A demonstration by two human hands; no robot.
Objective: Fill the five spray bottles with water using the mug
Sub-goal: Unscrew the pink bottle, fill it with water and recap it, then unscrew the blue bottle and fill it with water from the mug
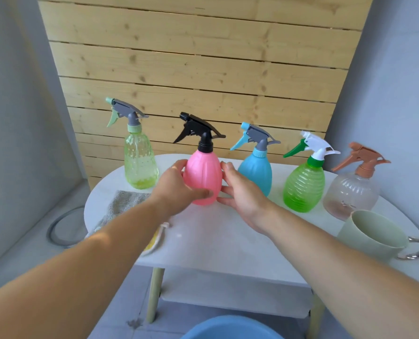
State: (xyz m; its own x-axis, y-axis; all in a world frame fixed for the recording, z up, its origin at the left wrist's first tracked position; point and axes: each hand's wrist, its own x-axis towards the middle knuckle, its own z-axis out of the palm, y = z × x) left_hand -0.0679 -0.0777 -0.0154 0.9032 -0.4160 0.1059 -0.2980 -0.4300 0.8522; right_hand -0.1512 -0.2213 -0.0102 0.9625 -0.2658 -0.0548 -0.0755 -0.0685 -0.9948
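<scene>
Pink bottle (203, 174) stands upright on the white table (228, 236), second from your left in the row of five, black spray head (198, 128) screwed on. Your left hand (176, 187) wraps its body, thumb across the front. Your right hand (242, 196) lies straight-fingered beside it, holding nothing. Judgement: steady the body with the left, unscrew at the collar with the right. Mug (372, 233) stands at the table's right edge.

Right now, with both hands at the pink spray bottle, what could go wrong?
1. The blue bottle stands close behind your right hand; lifting the pink bottle could tip it.
2. The mug sits near the table edge by your right forearm; a swing back might knock it off.
3. Its mouth is wide, the bottle necks narrow: pouring may spill.
</scene>
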